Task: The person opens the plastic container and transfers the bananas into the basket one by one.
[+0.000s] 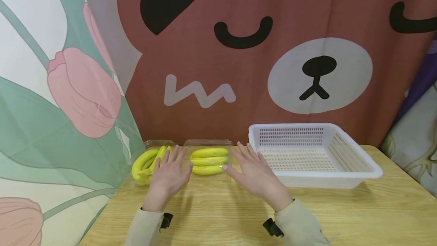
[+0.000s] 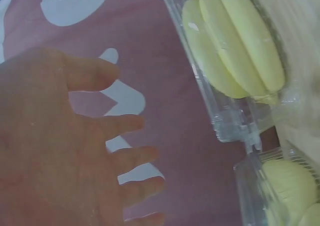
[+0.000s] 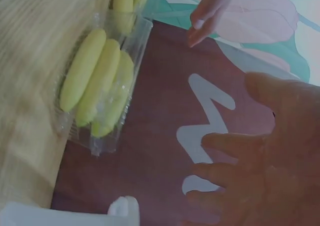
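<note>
Two clear plastic boxes of yellow bananas stand side by side toward the back left of the table. The middle box [image 1: 207, 142] has bananas [image 1: 209, 160] lying parallel in it; the left box holds curved bananas [image 1: 143, 166], partly hidden behind my left hand. With fingers spread, my left hand [image 1: 170, 175] hovers near both boxes and holds nothing. My right hand [image 1: 256, 175], also spread and holding nothing, is between the middle box and the white basket [image 1: 341, 174]. In the wrist views, both the left hand [image 2: 65, 146] and right hand [image 3: 280, 151] appear apart from the boxes.
The white basket with slotted walls takes up the right side of the wooden table [image 1: 218, 215]. A curtain with a bear print [image 1: 191, 56] hangs right behind the table. Flower-patterned cloth [image 1: 82, 94] borders the left side.
</note>
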The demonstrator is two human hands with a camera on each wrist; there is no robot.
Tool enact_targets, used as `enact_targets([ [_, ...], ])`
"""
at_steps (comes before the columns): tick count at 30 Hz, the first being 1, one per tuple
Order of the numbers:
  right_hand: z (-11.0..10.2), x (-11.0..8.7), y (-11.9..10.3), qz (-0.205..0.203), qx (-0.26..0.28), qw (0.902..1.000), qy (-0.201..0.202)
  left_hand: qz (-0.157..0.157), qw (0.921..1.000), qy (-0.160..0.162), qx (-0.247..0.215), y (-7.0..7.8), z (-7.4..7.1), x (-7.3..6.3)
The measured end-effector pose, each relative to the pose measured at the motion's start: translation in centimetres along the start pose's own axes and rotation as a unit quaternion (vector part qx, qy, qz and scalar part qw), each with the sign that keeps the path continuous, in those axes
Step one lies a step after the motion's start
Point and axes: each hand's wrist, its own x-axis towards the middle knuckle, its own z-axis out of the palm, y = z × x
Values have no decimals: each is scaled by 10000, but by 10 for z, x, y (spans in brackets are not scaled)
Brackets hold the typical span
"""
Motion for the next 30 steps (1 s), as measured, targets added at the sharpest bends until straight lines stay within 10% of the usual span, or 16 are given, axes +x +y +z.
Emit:
enact_targets([
  [13, 31, 11, -8, -292, 1627, 9860, -197, 300, 9979, 431, -372, -20, 35, 17],
  [30, 74, 26, 24, 16, 2254, 9738, -302, 138, 9857, -34, -1680, -29, 64, 21],
])
